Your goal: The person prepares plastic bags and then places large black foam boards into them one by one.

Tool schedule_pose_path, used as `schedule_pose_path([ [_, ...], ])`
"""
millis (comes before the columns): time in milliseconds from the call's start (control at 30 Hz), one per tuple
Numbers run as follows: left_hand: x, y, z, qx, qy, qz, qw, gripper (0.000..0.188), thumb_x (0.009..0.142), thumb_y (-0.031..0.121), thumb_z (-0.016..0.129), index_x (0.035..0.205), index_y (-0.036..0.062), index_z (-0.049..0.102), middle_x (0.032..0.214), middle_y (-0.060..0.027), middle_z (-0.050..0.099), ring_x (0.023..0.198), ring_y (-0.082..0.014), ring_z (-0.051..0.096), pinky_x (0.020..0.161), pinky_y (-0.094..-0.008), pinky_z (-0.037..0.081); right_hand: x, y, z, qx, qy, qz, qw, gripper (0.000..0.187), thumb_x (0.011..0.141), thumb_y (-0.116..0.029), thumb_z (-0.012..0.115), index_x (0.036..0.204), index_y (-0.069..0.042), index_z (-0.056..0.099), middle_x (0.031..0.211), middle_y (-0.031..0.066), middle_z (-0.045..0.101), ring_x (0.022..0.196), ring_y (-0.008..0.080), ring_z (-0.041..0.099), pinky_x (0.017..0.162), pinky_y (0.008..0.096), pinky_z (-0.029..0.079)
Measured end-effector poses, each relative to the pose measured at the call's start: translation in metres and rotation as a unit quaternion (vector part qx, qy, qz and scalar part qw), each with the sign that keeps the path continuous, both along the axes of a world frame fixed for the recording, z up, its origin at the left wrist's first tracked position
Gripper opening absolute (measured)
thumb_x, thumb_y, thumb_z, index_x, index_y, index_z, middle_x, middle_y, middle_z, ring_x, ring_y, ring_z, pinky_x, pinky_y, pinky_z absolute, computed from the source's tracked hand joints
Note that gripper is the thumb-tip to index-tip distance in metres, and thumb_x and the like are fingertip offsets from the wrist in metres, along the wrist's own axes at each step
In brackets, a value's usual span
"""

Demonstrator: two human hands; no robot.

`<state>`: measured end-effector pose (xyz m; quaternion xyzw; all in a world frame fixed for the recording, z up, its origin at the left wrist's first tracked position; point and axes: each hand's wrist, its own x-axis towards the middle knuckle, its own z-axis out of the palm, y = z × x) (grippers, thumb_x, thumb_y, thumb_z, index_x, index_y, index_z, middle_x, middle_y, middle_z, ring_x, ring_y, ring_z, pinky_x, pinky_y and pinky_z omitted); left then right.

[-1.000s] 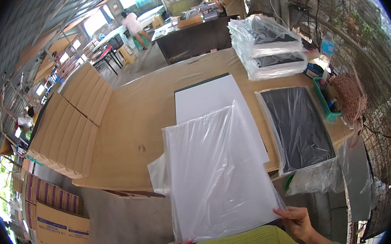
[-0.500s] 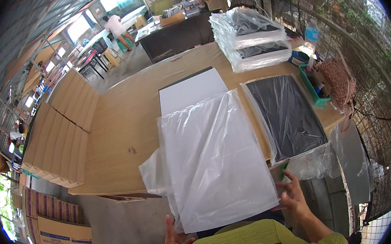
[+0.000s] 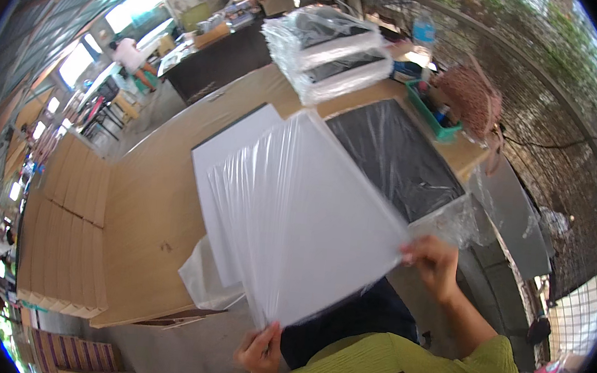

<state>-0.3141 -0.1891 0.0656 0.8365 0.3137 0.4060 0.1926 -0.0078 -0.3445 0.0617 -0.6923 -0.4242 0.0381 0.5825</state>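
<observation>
A large white board in a clear plastic sleeve (image 3: 324, 217) slants in front of me, its near edge lifted past the table edge. My left hand (image 3: 260, 352) is closed on the sleeve's near left corner. At the right corner, my right hand (image 3: 435, 264) pinches the sleeve's edge; its fingers are slightly blurred. Long creases run down the plastic on the left side. Beneath it lies a stack of white sheets (image 3: 239, 135) with a dark far edge, partly covered. To the right is a black sheet pack in clear plastic (image 3: 395, 156), overlapped by the white board.
Long brown boxes (image 3: 67, 237) line the table's left side. Plastic-wrapped packs (image 3: 331, 54) are piled at the back, near a water bottle (image 3: 423, 32). A green basket (image 3: 433, 113) and a pink woven bag (image 3: 468, 95) stand at the right. Another person (image 3: 132, 55) bends over far off.
Both hands have closed on the near corners of the white board's plastic sleeve. Its right corner has risen, and the board now covers part of the black pack. The whole view has shifted.
</observation>
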Motion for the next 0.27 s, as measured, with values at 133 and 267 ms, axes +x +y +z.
schedule_pose_path([
  [133, 0.098, 0.015, 0.009, 0.037, -0.057, -0.055, 0.996, 0.021, 0.069, -0.001, 0.078, 0.088, 0.0059, 0.074, 0.065, -0.0073, 0.060, 0.055, -0.0182, 0.055, 0.048, -0.0280, 0.040, 0.070, 0.005, 0.005, 0.158, 0.086, -0.078, 0.981, 0.019, 0.077, 0.013, 0.056, 0.081, -0.001, 0.067, 0.086, 0.0098, 0.067, 0.075, 0.0156, 0.063, 0.065, 0.0259, 0.050],
  [267, 0.183, 0.013, 0.009, 0.160, -0.055, -0.108, 0.980, 0.021, 0.070, 0.006, 0.078, 0.090, 0.0129, 0.075, 0.069, -0.0016, 0.057, 0.063, -0.0159, 0.054, 0.062, -0.0325, 0.042, 0.154, -0.035, -0.027, 0.201, 0.119, -0.140, 0.962, 0.011, 0.082, 0.006, 0.058, 0.085, 0.002, 0.067, 0.087, 0.0084, 0.065, 0.074, 0.0137, 0.061, 0.068, 0.0249, 0.050],
])
